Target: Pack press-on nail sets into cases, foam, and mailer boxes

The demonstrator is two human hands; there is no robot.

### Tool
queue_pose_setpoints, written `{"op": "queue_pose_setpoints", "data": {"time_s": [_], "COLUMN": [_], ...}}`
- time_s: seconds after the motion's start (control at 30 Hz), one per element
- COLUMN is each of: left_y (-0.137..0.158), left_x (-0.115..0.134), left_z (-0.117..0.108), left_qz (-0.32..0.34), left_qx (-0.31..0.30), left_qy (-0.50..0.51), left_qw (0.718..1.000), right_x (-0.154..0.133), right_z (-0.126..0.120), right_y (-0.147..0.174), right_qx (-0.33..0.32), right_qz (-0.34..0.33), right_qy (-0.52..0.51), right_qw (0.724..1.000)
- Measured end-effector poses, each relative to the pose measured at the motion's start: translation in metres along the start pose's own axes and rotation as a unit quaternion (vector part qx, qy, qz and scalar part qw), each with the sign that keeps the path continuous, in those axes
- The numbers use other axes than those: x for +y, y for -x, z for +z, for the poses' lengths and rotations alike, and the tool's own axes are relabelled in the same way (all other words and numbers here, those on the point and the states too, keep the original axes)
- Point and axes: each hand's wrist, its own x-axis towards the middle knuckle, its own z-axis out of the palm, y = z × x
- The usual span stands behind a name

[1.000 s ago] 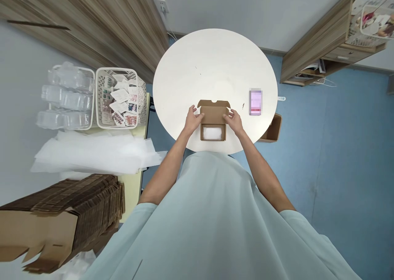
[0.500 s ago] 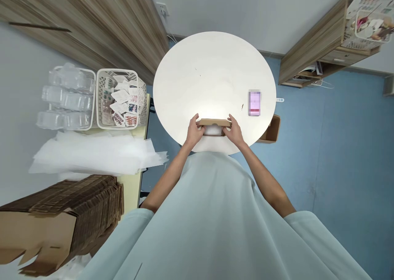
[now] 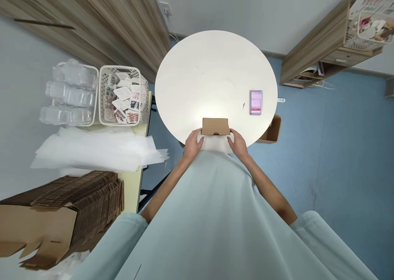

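A small brown cardboard box (image 3: 216,126) lies near the front edge of the round white table (image 3: 212,62). Its lid is down, with a dark half-round notch at the near edge. My left hand (image 3: 193,144) is at the box's left side, fingertips by its near left corner, thumb and fingers apart. On the other side my right hand (image 3: 238,144) mirrors it, fingers apart at the near right corner. Neither hand is wrapped round the box. Whatever the box contains is hidden under the lid.
A phone (image 3: 255,102) with a blurred screen lies on the table's right. To the left are a basket of small packets (image 3: 123,120), clear plastic trays (image 3: 70,93), white sheets (image 3: 92,149) and stacked flat cartons (image 3: 95,206). A brown bin (image 3: 272,130) stands right of the table.
The lid, tilted up with white material showing inside, has come down over the box. Both hands have drawn back toward my body and now sit at its near corners.
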Motion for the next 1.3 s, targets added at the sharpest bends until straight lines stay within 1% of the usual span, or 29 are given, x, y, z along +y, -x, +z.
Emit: {"op": "queue_pose_setpoints", "data": {"time_s": [0.13, 0.3, 0.47, 0.67, 0.77, 0.9, 1.13, 1.3], "left_y": [0.003, 0.003, 0.000, -0.005, -0.007, -0.009, -0.011, -0.013], "left_x": [-0.004, -0.018, -0.028, -0.033, -0.034, -0.033, -0.039, -0.047], "left_z": [0.004, 0.015, 0.026, 0.036, 0.041, 0.046, 0.052, 0.059], "left_qz": [-0.033, -0.080, -0.118, -0.154, -0.186, -0.202, -0.190, -0.161], "left_qx": [-0.032, -0.083, -0.093, -0.069, -0.058, -0.053, -0.042, -0.033], "left_qy": [-0.010, -0.014, -0.008, 0.034, 0.033, 0.028, 0.041, 0.041], "left_qw": [0.999, 0.993, 0.989, 0.985, 0.980, 0.978, 0.980, 0.986], "right_x": [-0.004, -0.001, 0.012, 0.024, 0.026, 0.030, 0.036, 0.038], "right_z": [0.000, 0.008, 0.022, 0.034, 0.039, 0.046, 0.053, 0.059], "right_y": [-0.002, -0.005, -0.007, -0.010, -0.014, -0.021, -0.027, -0.028], "right_qx": [-0.048, -0.106, -0.130, -0.109, -0.095, -0.076, -0.053, -0.037], "right_qz": [0.024, 0.060, 0.076, 0.102, 0.125, 0.153, 0.159, 0.165], "right_qy": [0.029, 0.078, 0.085, 0.032, 0.012, 0.008, -0.026, -0.038], "right_qw": [0.998, 0.990, 0.985, 0.988, 0.987, 0.985, 0.986, 0.985]}}
